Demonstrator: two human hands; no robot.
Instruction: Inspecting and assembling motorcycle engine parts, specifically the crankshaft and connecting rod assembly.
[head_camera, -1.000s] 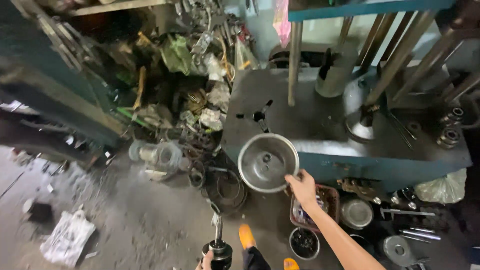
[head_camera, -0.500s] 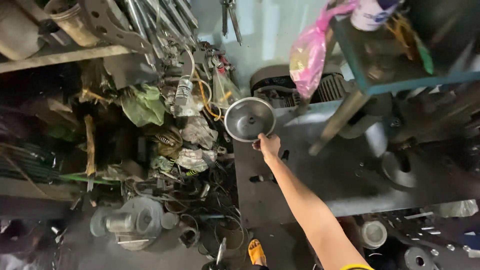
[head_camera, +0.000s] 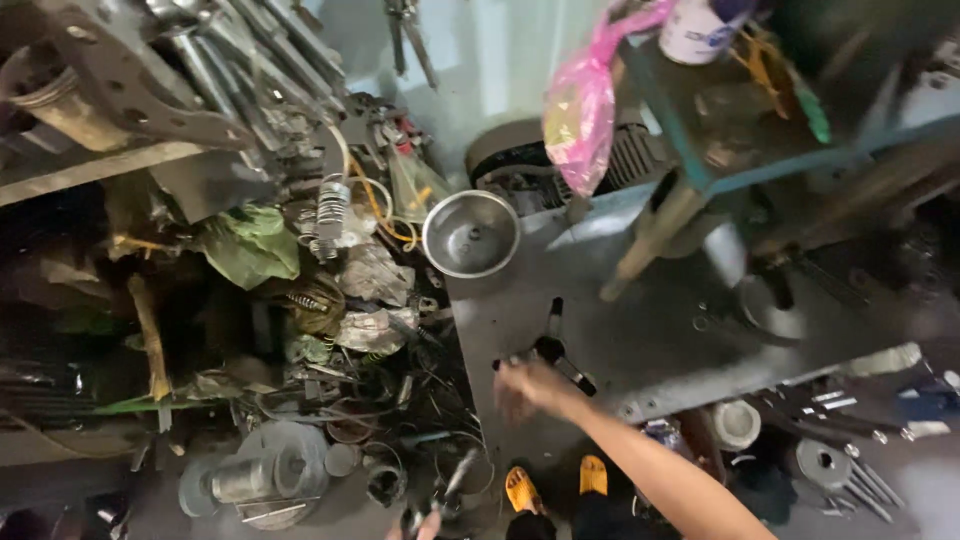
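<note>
At the near edge of the grey metal table (head_camera: 640, 340), the right hand (head_camera: 528, 388) hovers with its fingers loosely curled and blurred, gripping nothing that can be made out; whether the fingertips touch the table surface cannot be told. Just beside the hand, towards the far side, a dark slot with a black handle (head_camera: 553, 345) is set into the tabletop. Further out, at the far left corner of the table, a round metal bowl (head_camera: 471, 233) sits upright with its open side facing up, well apart from the hand. Behind the bowl, a pink plastic bag (head_camera: 580, 105) hangs beside a blue frame (head_camera: 700, 180). At the bottom edge of the view, the left hand (head_camera: 418, 525) is only partly visible; it appears closed on the lower end of a dark metal tool (head_camera: 452, 480), though the grip itself is cut off by the frame edge. Left of the table, a heap of scrap (head_camera: 340, 300) fills the floor: springs, wires, crumpled green bags and round metal parts. Below the forearm, two orange sandals (head_camera: 560, 482) stand on the floor. To the right, below the table edge, lie spanners (head_camera: 850, 480) and small round parts.
</note>
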